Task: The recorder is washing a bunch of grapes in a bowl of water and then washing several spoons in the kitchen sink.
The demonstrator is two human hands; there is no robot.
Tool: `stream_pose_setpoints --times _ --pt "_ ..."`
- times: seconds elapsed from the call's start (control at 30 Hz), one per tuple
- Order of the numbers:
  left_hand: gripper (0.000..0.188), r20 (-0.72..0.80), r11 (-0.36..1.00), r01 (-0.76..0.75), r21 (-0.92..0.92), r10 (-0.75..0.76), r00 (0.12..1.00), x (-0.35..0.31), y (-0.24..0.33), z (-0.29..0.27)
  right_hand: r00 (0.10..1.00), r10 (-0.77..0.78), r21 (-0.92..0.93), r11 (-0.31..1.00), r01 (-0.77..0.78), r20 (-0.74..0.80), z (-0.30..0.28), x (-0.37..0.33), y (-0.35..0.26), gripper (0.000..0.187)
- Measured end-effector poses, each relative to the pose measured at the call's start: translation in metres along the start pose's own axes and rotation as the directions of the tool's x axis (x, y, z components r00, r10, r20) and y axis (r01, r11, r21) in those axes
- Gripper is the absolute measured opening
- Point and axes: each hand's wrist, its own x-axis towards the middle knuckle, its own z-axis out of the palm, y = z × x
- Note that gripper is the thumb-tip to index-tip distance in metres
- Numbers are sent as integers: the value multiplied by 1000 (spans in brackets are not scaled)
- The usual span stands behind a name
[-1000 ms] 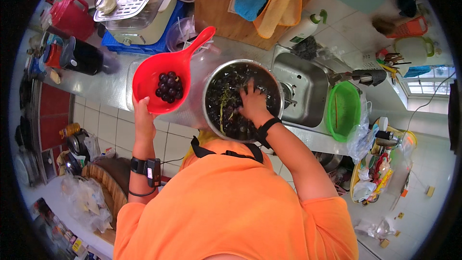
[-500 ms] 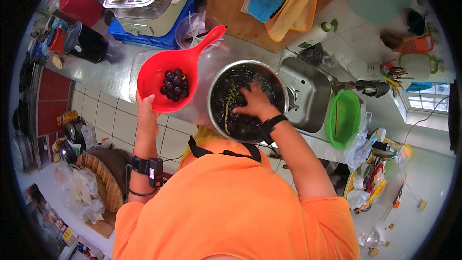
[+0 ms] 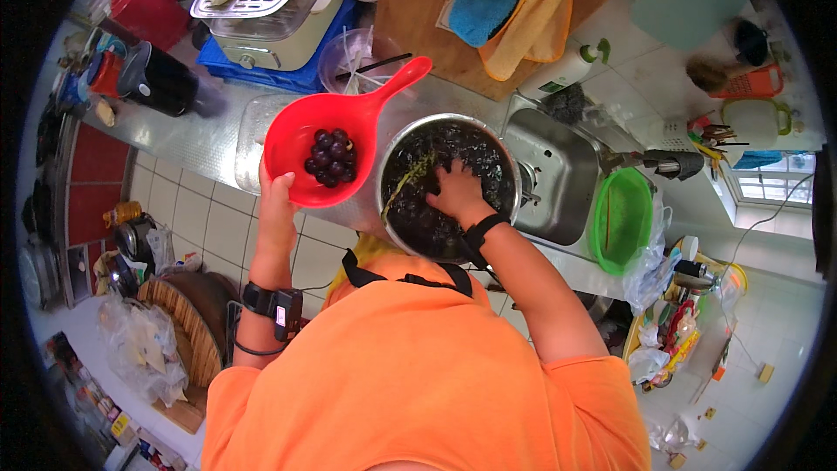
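My left hand grips the near rim of a red plastic scoop, thumb over the edge. Inside the scoop lies a small heap of dark purple grapes; its handle points away to the right. Beside it stands a round metal pot holding water and many dark grapes. A greenish grape stem floats at the pot's left side. My right hand reaches into the pot with fingers spread among the grapes, the fingertips partly hidden by the water.
A steel sink adjoins the pot on the right, with a green basin past it. Behind the scoop are a clear bowl and a cream electric cooker. Towels hang over a wooden board.
My left hand has shifted the scoop slightly right, toward the pot. My right hand has moved a little lower and left in the pot, and the stem has drifted left.
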Motion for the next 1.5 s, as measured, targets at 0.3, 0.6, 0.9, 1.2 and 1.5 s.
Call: stream_pose_setpoints --times 0.3,0.6,0.9,1.2,1.5 --pt "63 41 1000 3 -28 -2 999 0 -2 8 967 -250 -18 968 251 55 -2 -20 -20 70" --pt "62 111 998 -51 -42 55 992 3 -13 21 910 -400 200 905 375 108 -12 -18 10 56" --pt "65 113 1000 -7 12 6 994 3 -22 35 996 -55 981 -177 -81 72 -34 -25 58 36" --pt "69 139 990 -107 97 93 986 14 -47 46 995 -78 916 -391 -85 60 -62 -59 72 33" --pt "72 226 900 -209 384 128 966 17 -67 57 999 38 982 -189 -15 23 -102 -78 40 40"
